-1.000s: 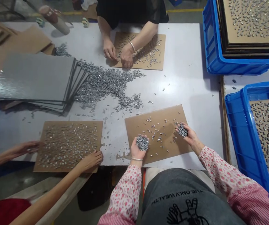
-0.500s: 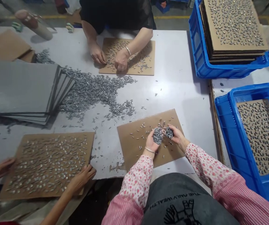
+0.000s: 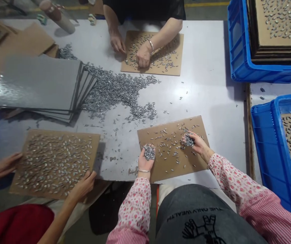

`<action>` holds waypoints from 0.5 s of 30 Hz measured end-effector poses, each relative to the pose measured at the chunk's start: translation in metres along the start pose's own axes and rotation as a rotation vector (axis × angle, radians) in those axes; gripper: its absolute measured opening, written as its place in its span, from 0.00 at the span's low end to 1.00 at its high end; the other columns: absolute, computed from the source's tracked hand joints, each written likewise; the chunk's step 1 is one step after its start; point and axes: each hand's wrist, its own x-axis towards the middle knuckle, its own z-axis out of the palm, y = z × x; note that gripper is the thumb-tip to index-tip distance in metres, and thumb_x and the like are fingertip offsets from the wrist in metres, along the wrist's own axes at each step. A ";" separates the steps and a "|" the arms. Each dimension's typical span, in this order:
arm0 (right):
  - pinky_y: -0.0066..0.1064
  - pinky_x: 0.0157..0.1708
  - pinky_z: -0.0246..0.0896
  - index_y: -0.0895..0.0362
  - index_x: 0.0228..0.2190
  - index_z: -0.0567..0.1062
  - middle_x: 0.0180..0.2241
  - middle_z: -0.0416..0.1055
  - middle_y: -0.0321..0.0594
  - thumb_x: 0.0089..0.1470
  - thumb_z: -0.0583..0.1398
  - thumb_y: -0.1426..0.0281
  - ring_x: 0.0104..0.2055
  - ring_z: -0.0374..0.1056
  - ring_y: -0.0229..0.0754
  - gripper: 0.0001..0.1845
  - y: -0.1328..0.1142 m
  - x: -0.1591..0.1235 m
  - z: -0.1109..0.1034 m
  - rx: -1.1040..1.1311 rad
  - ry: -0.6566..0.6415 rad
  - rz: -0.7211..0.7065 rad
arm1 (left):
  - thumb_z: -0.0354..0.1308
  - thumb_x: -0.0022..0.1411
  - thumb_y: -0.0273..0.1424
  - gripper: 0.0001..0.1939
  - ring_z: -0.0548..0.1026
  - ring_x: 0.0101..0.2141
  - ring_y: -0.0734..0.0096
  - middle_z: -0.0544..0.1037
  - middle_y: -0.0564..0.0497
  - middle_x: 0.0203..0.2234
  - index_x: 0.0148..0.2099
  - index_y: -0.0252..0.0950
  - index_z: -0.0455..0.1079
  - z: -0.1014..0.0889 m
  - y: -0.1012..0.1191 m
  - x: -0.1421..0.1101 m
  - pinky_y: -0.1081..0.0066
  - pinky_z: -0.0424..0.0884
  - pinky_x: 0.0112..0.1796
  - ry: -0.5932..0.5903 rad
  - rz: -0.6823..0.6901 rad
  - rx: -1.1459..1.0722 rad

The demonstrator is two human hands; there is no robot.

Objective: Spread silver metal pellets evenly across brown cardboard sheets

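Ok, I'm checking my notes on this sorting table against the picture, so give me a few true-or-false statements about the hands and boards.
1. The left hand cups a heap of small grey pieces. True.
2. The right hand is empty. False: it holds grey pieces too.
3. Both hands are over a cardboard sheet. True.
4. The crates at the right are red. False: they are blue.
5. The loose pile lies mid-table. True.
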 end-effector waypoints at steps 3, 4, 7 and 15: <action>0.33 0.28 0.75 0.55 0.37 0.65 0.27 0.74 0.37 0.51 0.57 0.81 0.31 0.75 0.42 0.13 0.006 -0.003 0.001 0.000 0.039 0.039 | 0.45 0.67 0.33 0.19 0.78 0.35 0.68 0.77 0.50 0.22 0.31 0.33 0.73 -0.005 0.004 -0.008 0.61 0.73 0.44 0.008 -0.019 -0.019; 0.33 0.28 0.75 0.54 0.37 0.65 0.28 0.74 0.37 0.51 0.56 0.80 0.31 0.75 0.42 0.12 0.007 -0.004 0.001 -0.002 0.049 0.052 | 0.46 0.67 0.35 0.19 0.78 0.35 0.67 0.76 0.50 0.20 0.30 0.33 0.73 -0.006 0.005 -0.011 0.59 0.72 0.45 0.004 -0.023 -0.023; 0.33 0.27 0.75 0.54 0.37 0.65 0.28 0.74 0.36 0.53 0.55 0.80 0.30 0.75 0.41 0.11 0.008 -0.009 0.000 -0.017 0.081 0.071 | 0.46 0.66 0.35 0.19 0.78 0.38 0.64 0.77 0.49 0.22 0.28 0.33 0.71 -0.009 0.004 -0.017 0.58 0.72 0.45 0.015 -0.011 -0.020; 0.33 0.28 0.75 0.53 0.37 0.66 0.30 0.75 0.35 0.50 0.56 0.81 0.31 0.75 0.41 0.14 0.002 -0.034 -0.029 -0.077 0.133 0.047 | 0.52 0.61 0.24 0.10 0.78 0.42 0.66 0.79 0.48 0.35 0.43 0.37 0.70 -0.040 -0.011 -0.040 0.67 0.74 0.41 0.032 -0.042 0.174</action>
